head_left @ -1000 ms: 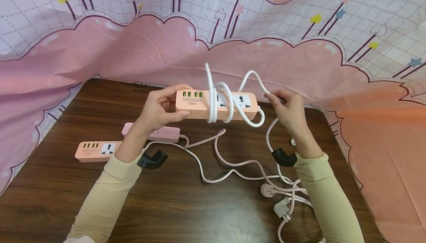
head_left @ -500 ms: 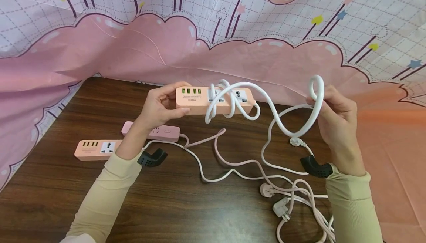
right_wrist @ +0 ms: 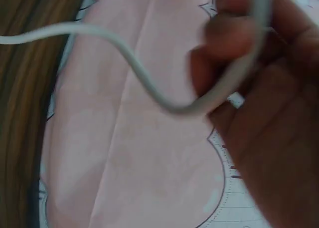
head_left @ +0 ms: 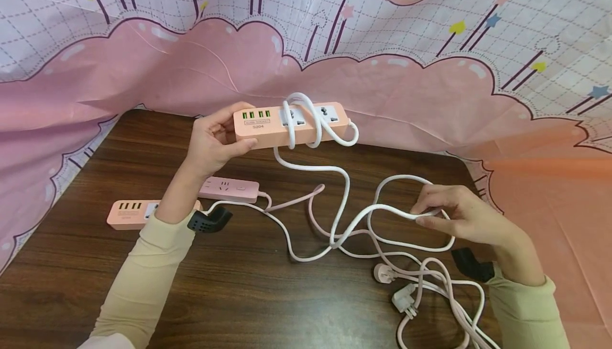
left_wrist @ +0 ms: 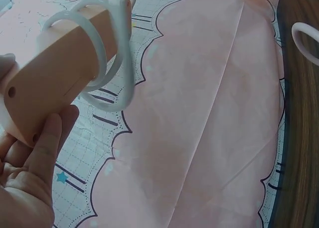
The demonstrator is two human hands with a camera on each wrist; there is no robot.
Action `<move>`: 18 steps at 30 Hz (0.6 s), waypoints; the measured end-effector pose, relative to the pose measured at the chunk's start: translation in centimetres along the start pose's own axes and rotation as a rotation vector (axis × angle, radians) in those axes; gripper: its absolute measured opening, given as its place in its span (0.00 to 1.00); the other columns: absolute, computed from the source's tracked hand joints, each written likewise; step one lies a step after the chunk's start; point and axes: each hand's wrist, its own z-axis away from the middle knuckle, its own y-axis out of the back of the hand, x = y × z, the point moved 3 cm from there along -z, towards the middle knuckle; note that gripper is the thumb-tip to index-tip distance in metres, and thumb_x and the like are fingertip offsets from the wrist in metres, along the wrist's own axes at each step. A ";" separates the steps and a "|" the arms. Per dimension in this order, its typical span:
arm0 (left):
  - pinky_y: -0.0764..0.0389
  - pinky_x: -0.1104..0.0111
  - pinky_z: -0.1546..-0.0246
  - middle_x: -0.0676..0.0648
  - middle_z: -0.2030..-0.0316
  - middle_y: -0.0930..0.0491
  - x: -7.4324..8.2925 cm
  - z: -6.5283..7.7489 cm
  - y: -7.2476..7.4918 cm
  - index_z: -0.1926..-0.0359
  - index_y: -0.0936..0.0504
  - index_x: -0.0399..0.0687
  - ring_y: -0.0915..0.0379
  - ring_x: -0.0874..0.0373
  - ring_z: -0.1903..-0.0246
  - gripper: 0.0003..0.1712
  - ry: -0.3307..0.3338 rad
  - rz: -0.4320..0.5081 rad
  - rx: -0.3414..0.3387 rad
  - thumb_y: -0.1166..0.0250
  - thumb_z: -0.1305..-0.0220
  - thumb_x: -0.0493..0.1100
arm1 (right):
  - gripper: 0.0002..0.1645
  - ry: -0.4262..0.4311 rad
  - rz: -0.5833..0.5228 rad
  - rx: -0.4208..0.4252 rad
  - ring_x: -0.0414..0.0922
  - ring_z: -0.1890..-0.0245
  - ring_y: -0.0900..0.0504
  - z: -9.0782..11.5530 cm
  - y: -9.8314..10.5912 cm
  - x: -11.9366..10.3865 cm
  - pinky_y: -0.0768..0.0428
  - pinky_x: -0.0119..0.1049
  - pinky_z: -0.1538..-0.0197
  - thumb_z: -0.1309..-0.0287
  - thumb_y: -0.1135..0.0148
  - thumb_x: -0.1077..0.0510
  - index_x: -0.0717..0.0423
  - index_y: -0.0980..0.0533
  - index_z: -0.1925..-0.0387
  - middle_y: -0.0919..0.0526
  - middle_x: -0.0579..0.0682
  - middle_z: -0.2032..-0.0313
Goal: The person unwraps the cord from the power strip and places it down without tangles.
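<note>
Above the table, my left hand (head_left: 212,139) grips one end of a peach power strip (head_left: 268,132), thumb in front and fingers behind. White cord wraps the strip's socket end in a couple of loose loops. From beneath, the cord (head_left: 341,195) hangs in a long bend across to my right hand (head_left: 464,216), which pinches it between thumb and fingers lower down on the right. The left wrist view shows the strip's plain underside (left_wrist: 60,78) and my left fingers (left_wrist: 47,143) along its edge. In the right wrist view, my blurred right hand (right_wrist: 269,103) holds the cord (right_wrist: 144,81).
On the brown table (head_left: 229,296) lie another peach power strip (head_left: 129,215), partly behind my left forearm, and a pink power strip (head_left: 231,189). Tangled cords with a pink plug (head_left: 383,273) and a white plug (head_left: 404,300) lie front right. A patterned curtain (head_left: 334,81) hangs behind.
My right hand has drawn the cord away rightward, then lowered it, and fewer turns wrap the strip. My left hand has shifted the strip slightly left and up.
</note>
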 end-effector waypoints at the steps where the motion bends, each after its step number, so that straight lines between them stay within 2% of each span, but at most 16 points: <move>1: 0.20 0.72 0.69 0.50 0.62 0.18 0.0 0.0 0.1 0.50 0.31 0.17 0.22 0.59 0.66 0.29 -0.001 0.005 0.003 0.36 0.59 0.20 | 0.23 -0.035 0.044 -0.017 0.33 0.74 0.30 0.3 -0.4 0.3 0.32 0.26 0.72 0.60 0.33 0.77 0.47 0.20 0.67 0.24 0.42 0.72; 5: 0.20 0.73 0.70 0.50 0.63 0.18 0.1 0.0 0.3 0.50 0.31 0.16 0.22 0.60 0.66 0.30 -0.007 0.002 0.005 0.34 0.57 0.24 | 0.18 -0.213 0.142 -0.079 0.30 0.77 0.32 1.6 -1.8 2.0 0.32 0.25 0.76 0.58 0.32 0.72 0.44 0.21 0.73 0.27 0.35 0.75; 12: 0.20 0.73 0.70 0.50 0.62 0.18 0.1 -0.1 0.4 0.50 0.32 0.16 0.23 0.60 0.66 0.31 -0.010 -0.011 0.005 0.32 0.56 0.27 | 0.08 -0.515 0.117 -0.164 0.29 0.79 0.32 4.7 -3.8 6.2 0.31 0.29 0.77 0.54 0.31 0.65 0.51 0.22 0.77 0.25 0.35 0.79; 16: 0.20 0.73 0.70 0.50 0.63 0.18 0.1 -0.1 0.4 0.50 0.32 0.16 0.23 0.61 0.66 0.31 -0.007 -0.012 0.006 0.32 0.56 0.26 | 0.07 -0.586 0.102 -0.171 0.30 0.80 0.32 6.2 -4.6 8.2 0.31 0.30 0.77 0.55 0.31 0.66 0.54 0.22 0.79 0.24 0.37 0.81; 18: 0.21 0.74 0.70 0.50 0.63 0.18 0.1 -0.1 0.4 0.50 0.30 0.17 0.23 0.60 0.67 0.30 -0.007 -0.005 0.016 0.33 0.58 0.24 | 0.08 -0.589 0.110 -0.165 0.30 0.80 0.32 6.8 -5.0 8.9 0.30 0.30 0.76 0.56 0.31 0.67 0.54 0.22 0.80 0.24 0.38 0.81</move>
